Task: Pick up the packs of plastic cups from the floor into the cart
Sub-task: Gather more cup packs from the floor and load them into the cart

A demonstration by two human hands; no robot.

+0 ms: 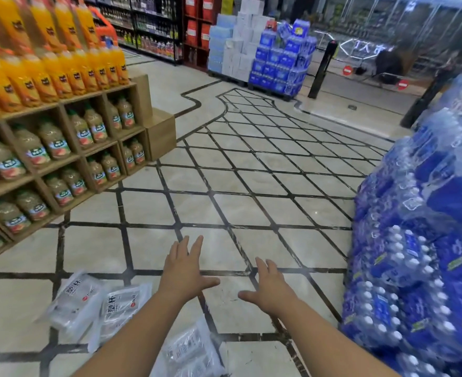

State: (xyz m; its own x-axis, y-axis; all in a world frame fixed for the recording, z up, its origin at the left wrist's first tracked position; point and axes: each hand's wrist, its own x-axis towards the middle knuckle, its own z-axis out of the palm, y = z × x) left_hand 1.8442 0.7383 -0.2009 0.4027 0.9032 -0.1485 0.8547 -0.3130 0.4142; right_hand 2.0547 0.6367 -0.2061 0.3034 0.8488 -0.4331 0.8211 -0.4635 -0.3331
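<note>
Three clear packs of plastic cups lie on the tiled floor at the bottom of the view. One pack (73, 303) is at the left, a second pack (121, 308) lies beside it, and a third pack (189, 352) sits lower, between my forearms. My left hand (185, 270) is stretched out over the floor, fingers spread, holding nothing, just right of the second pack. My right hand (268, 287) is also spread and empty, farther right. No cart is in view.
A wooden shelf unit (93, 148) of juice bottles stands at the left. Stacked blue packs of water bottles (420, 240) rise close on the right. More stacked goods (262, 55) and a barrier with red stop signs (347, 70) stand at the back.
</note>
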